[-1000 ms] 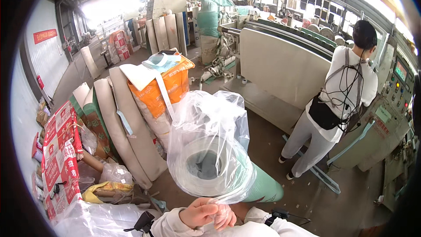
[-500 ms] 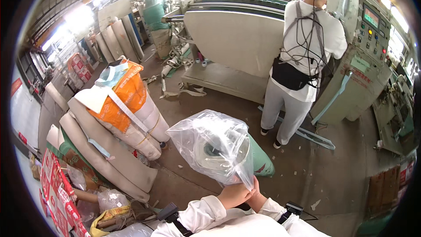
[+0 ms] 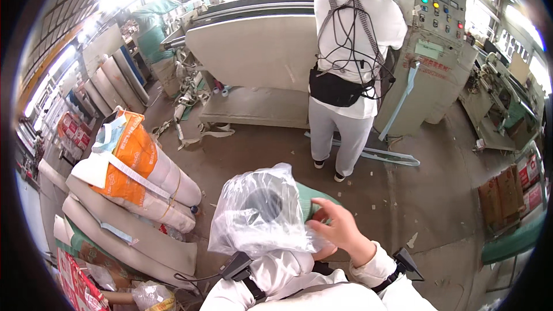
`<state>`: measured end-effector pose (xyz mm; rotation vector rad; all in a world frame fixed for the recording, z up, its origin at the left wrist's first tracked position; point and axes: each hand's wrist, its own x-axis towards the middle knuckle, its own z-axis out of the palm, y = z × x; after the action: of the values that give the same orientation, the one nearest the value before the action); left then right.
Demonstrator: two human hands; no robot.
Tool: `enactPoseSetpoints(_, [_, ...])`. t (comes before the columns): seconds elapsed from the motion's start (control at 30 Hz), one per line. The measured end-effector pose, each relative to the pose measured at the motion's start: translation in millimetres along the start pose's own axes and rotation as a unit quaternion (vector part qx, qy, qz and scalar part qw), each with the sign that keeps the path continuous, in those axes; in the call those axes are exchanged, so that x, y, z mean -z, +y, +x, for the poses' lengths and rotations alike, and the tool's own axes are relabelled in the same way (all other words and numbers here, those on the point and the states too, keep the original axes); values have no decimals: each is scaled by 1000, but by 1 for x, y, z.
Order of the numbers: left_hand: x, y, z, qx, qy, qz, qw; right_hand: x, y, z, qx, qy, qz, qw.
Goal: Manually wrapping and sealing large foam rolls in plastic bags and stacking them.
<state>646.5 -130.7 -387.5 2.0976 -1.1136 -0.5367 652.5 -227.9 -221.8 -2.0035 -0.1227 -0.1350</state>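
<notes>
Clock directions are from the middle of the view. At eight o'clock, long beige rolls [image 3: 109,227] lean side by side; at nearly nine, a bundle of pale rolls [image 3: 164,198] wears an orange wrapper [image 3: 135,155] over its upper part. Between six and seven, a crumpled clear plastic bag [image 3: 230,227] covers the near end of a green roll [image 3: 306,197], and a dark round opening shows through the film. The left sleeve [image 3: 282,268], at six o'clock, reaches the bag's lower edge; the left hand is largely or wholly hidden there, and I cannot tell its grip. At five o'clock, the right hand [image 3: 337,227] meets the bag's right edge beside the green roll, thumb and forefinger curved with a narrow gap; whether it pinches film, I cannot tell. At one o'clock, a co-worker [image 3: 351,52] faces away, before a control cabinet [image 3: 429,80] at two. Brown cartons [image 3: 501,196] stand between three and four.
</notes>
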Motion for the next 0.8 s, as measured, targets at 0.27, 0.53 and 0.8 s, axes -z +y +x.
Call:
enactPoseSetpoints(0.27, [-15, 14, 17, -85, -127, -70, 986, -29, -12, -29, 59, -229, 3, 972])
enactPoseSetpoints(0.53, [51, 52, -20, 23, -11, -96, 995, 53, 25, 32, -122, 101, 523, 838])
enactPoseSetpoints(0.8, [120, 85, -82, 87, 382, -92, 916, 57, 64, 76, -178, -48, 611, 770])
